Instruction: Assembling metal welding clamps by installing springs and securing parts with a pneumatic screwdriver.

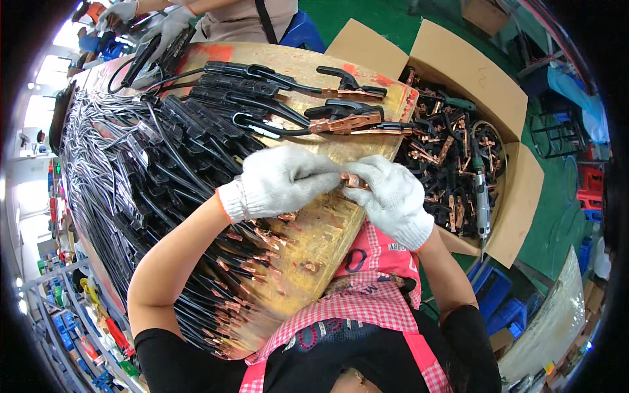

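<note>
Both hands wear white knit gloves and meet over the middle of the bench [327,236]. The left hand [278,180] and right hand [390,193] are closed, fingertips together, on one small copper clip [354,181], held just above the bench top between the two hands.

The bench is a worn, yellowish board with red paint patches at its far edge. Its left portion is covered by a dense bundle of black cables [137,177], their copper ends fanned out toward the person's body. At the far side lie several finished clamps [327,121] with black handles and copper jaws, cables attached.

An open cardboard box [478,72] stands against the bench's right edge, filled with loose black and copper clamp parts [445,164]; a powered screwdriver [483,200] lies on top of them (tip pointing toward the person).

Across the bench, another person's gloved hands [167,29] hold a black clamp. The floor [557,209] is green. Blue crates [498,301] sit low at right, and shelving with coloured items runs along the left wall.
</note>
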A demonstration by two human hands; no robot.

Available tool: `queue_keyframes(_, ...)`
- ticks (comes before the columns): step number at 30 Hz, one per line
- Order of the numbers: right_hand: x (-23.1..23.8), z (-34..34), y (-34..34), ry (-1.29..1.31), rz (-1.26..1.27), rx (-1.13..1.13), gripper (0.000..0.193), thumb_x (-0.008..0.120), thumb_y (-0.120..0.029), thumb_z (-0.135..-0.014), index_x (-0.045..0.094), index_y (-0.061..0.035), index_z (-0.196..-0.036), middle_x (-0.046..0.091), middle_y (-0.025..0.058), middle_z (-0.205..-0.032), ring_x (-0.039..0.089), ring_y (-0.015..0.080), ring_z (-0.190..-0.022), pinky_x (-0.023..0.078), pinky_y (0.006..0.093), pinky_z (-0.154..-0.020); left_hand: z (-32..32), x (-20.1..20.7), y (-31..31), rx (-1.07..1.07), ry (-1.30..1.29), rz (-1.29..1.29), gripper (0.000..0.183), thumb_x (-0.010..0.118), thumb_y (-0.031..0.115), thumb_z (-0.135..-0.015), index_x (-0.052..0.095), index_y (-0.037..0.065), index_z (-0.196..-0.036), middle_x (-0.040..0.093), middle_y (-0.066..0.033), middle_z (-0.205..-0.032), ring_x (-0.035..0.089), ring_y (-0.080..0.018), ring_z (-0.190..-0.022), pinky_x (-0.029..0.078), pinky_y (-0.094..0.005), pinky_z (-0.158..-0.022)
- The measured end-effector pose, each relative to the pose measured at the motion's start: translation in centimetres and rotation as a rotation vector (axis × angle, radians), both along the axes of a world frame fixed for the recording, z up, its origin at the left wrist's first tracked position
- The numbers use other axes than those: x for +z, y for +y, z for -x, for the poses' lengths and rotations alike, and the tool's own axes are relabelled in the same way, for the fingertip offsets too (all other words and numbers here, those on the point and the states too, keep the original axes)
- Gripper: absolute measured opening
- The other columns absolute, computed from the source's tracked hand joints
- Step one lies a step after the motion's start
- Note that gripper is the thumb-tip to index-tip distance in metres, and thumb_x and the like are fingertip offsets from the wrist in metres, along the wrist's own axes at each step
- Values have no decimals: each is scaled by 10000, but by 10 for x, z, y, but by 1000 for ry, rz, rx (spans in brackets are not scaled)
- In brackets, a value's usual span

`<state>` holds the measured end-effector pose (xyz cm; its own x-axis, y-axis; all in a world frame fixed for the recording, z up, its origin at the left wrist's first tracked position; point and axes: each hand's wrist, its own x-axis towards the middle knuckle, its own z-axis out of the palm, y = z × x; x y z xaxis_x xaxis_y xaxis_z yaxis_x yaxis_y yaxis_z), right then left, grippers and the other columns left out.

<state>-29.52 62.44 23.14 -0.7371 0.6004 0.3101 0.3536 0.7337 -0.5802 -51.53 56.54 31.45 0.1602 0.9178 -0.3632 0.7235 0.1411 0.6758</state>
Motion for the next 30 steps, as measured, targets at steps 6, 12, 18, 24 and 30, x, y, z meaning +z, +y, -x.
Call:
queue_keyframes(6,-1,-1,-5,113,122,-4,300,713,-357,-873,671,-151,-1087,665,58,-1026,674,283,-856,531,391,-738,1,-9,-2,-108,109,-30,263,663,310,-951,748,137,-1131,738,-118,-896,716,-216,-787,552,-322,-728)
queue_keyframes(12,-3,-4,0,-14,36,4,305,707,-363,-876,671,-148,-1090,667,60,-1033,678,278,-870,538,394,-747,-2,-2,-1,-30,91,55,257,636,297,-964,746,133,-1128,730,-122,-866,706,-214,-752,549,-323,-703)
queue_keyframes(18,1,0,-2,-18,-1,37,306,710,-351,-863,669,-148,-1089,666,58,-1030,675,273,-879,537,395,-761,-2,-1,0,-24,84,121,260,633,295,-970,746,124,-1130,724,-123,-859,689,-205,-735,543,-319,-702)
queue_keyframes(24,-3,-1,-4,45,53,33,312,708,-352,-858,665,-147,-1088,664,62,-1025,674,270,-887,532,395,-776,2,-5,-3,-69,134,78,270,645,315,-958,747,127,-1124,732,-147,-903,717,-274,-800,554,-353,-720)
queue_keyframes(30,9,0,0,-113,-16,107,306,689,-363,-870,651,-153,-1089,640,63,-989,666,278,-878,529,413,-757,3,-5,-2,-143,144,43,290,643,343,-947,747,137,-1121,737,-143,-914,726,-287,-816,565,-359,-738)
